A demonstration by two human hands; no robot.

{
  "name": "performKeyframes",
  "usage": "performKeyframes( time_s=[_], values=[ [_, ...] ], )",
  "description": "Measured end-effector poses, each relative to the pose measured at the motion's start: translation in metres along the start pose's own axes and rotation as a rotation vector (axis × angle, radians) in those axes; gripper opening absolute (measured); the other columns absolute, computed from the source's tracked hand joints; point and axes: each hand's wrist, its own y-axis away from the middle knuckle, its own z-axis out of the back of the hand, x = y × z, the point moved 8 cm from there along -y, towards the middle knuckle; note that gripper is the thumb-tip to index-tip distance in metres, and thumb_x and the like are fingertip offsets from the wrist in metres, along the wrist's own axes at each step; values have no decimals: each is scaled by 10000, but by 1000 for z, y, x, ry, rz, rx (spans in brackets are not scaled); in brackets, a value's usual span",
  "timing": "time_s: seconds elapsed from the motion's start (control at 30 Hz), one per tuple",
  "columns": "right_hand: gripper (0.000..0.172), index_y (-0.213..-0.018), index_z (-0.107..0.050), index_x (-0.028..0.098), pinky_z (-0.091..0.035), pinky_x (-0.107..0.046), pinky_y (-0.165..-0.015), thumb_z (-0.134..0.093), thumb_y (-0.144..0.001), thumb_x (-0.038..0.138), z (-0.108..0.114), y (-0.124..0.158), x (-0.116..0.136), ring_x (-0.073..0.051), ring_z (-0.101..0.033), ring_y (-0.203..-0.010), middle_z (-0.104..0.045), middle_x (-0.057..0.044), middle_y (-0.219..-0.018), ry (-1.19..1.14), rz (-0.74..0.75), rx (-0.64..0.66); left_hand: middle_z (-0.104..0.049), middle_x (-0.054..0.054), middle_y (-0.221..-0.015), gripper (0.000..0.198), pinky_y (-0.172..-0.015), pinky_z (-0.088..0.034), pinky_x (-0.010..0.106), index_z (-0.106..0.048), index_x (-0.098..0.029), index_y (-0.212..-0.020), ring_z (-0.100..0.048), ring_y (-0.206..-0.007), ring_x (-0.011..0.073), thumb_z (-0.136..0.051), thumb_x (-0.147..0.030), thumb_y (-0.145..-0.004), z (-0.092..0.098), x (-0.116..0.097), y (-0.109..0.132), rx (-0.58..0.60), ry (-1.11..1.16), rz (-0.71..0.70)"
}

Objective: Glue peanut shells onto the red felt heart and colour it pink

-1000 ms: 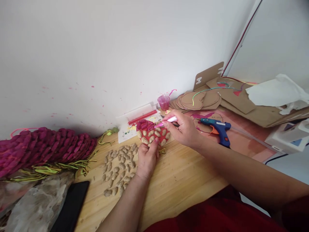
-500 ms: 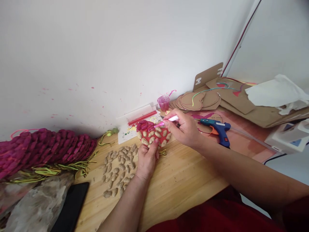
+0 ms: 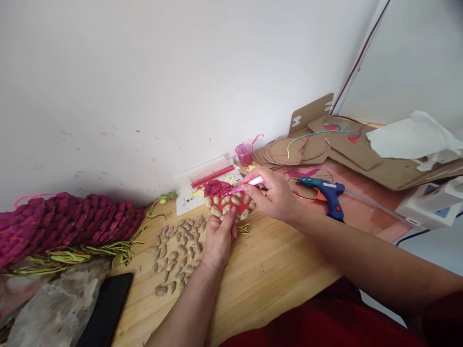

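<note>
My left hand (image 3: 220, 236) grips the lower edge of a red piece (image 3: 237, 208) with peanuts stuck over it, thumb on top. Its upper left peanuts are painted magenta; the others are bare tan shells. In my right hand (image 3: 271, 195) is a paintbrush (image 3: 256, 180) with a white handle, pinched between thumb and fingers. The brush's pink tip meets the piece beside the magenta part. Several loose peanuts (image 3: 183, 250) lie on the wooden table (image 3: 267, 260) left of my left hand. Behind the piece stands a clear cup (image 3: 244, 154) with magenta paint.
A row of magenta peanut-covered pieces (image 3: 72, 221) with yellow-green strings lies at left, near a black phone-like slab (image 3: 106, 306) and a plastic bag (image 3: 58, 308). To the right are a blue glue gun (image 3: 327, 193), cardboard hearts (image 3: 289, 150) and a white tissue (image 3: 408, 140). A paint-spotted wall rises behind.
The brush tip has shifted slightly left and down on the piece, and my right hand has tilted a little with it. My left hand keeps its hold.
</note>
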Motion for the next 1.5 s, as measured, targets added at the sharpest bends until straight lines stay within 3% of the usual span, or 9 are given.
performKeyframes(
  time_s=[0.13,0.33,0.5,0.8,1.17,1.5],
  values=[
    [28,-944,-610,215,-456,-287,-662,-627,-931,234,3,0,1,-164,-621,-753,-699,-32,-847,52,31,-38,-428,-78,-406,454,-403,-204,206,-461,-180,-578,-304,-364,42,-758,-433,-810,-1,0,0,-1,8,10],
    [38,-950,-611,217,-451,-275,-630,-624,-930,247,-1,0,-1,-144,-599,-677,-684,-17,-816,-2,0,12,-429,-82,-423,444,-408,-202,205,-463,-180,-591,-309,-370,40,-770,-426,-798,-2,-2,0,2,16,10],
    [33,-924,-610,217,-430,-277,-620,-627,-929,245,6,-2,0,-151,-594,-699,-684,-19,-802,66,0,-40,-434,-88,-440,430,-401,-183,204,-464,-182,-617,-289,-371,37,-779,-419,-788,-2,-2,0,-1,23,12],
    [149,-939,-575,219,-394,-258,-505,-613,-959,362,11,-4,-25,-127,-545,-566,-631,8,-716,-177,-202,-71,-397,-90,-428,500,-424,-203,199,-414,-191,-586,-274,-400,42,-805,-460,-742,-4,-5,3,0,12,19],
    [202,-955,-572,222,-431,-256,-549,-614,-961,420,10,-1,-24,-132,-576,-630,-638,-13,-816,-220,-211,-64,-420,-93,-437,467,-408,-209,183,-441,-185,-620,-294,-385,36,-812,-433,-758,-3,-2,4,4,45,13],
    [141,-947,-563,221,-431,-252,-528,-607,-964,354,12,-1,-17,-128,-549,-604,-593,5,-748,-226,-189,-86,-430,-93,-479,429,-410,-214,186,-453,-187,-658,-294,-401,38,-790,-412,-798,-2,-1,1,5,49,-9]
  ],
)
